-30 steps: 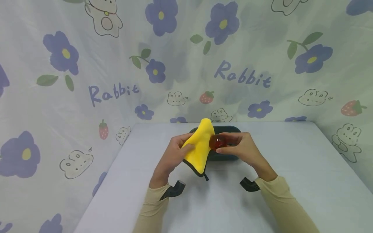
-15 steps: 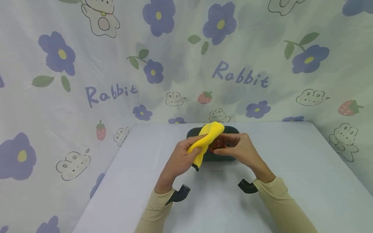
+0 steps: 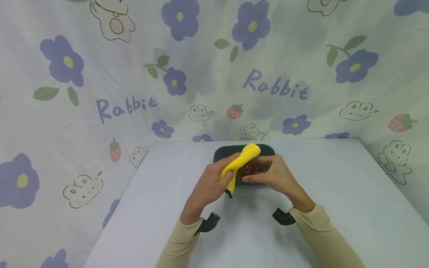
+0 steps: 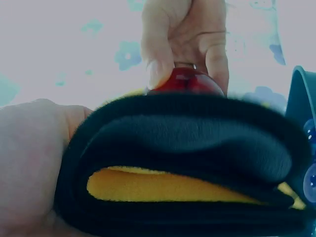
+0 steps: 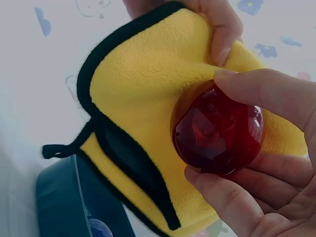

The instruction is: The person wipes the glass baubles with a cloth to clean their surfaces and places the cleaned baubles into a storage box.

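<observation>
In the head view my left hand [image 3: 209,182] grips a yellow cloth [image 3: 250,151] with dark edging, bunched between thumb and fingers. My right hand [image 3: 278,178] pinches a dark red, see-through ball [image 3: 247,169] between thumb and fingertips, just right of the cloth. Seen from the right wrist, the glossy ball [image 5: 217,131] lies against the yellow cloth [image 5: 143,74], and a dark loop [image 5: 59,150] hangs from the cloth's edge. The folded dark hem [image 4: 197,106] fills much of the left wrist view and hides the ball's lower part.
Behind the hands, on the white table [image 3: 161,201], stands a dark green oblong container [image 3: 222,152]. Blue glassy balls [image 4: 311,180] show inside it. A curtain [image 3: 207,48] printed with flowers and rabbits closes off the back and sides. Dark wrist mounts [image 3: 210,222] stick out from both sleeves.
My left hand has moved to the right, and the cloth's top has swung right and over the ball. The cloth is more bunched. My right hand keeps its pinch, shifted slightly left.
</observation>
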A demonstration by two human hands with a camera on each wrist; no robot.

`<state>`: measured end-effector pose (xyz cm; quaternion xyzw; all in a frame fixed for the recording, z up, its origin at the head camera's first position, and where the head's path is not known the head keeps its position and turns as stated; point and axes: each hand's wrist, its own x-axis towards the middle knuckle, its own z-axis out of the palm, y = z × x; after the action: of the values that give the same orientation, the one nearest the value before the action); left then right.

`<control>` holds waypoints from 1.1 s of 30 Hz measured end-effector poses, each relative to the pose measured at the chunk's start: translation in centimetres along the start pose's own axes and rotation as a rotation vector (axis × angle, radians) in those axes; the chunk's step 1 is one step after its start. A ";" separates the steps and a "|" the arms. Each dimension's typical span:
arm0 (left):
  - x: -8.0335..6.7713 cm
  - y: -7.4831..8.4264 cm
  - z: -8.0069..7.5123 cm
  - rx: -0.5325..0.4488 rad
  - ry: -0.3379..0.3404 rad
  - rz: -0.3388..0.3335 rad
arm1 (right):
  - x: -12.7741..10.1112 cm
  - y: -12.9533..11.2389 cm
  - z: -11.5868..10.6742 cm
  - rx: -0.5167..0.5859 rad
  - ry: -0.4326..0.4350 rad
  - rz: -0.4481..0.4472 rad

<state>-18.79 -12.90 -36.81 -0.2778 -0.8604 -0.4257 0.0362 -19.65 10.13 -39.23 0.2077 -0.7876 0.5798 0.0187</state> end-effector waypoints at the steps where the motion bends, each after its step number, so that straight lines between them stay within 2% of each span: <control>1: 0.0 0.0 0.0 0.005 -0.003 -0.010 | 0.0 -0.1 0.0 -0.006 0.008 0.003; 10: 0.2 0.1 -0.3 -0.019 -0.003 -0.038 | -0.2 -0.2 0.2 0.022 0.039 -0.025; 22: -0.1 0.1 -0.2 -0.016 -0.026 -0.116 | -0.2 -0.4 -0.1 0.165 0.124 -0.016; 33: -0.2 0.3 -0.4 -0.045 -0.028 -0.148 | 0.1 0.1 -0.1 0.151 0.166 -0.034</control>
<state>-18.50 -13.19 -36.40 -0.2199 -0.8692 -0.4426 -0.0135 -19.82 10.24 -39.28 0.1731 -0.7337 0.6524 0.0780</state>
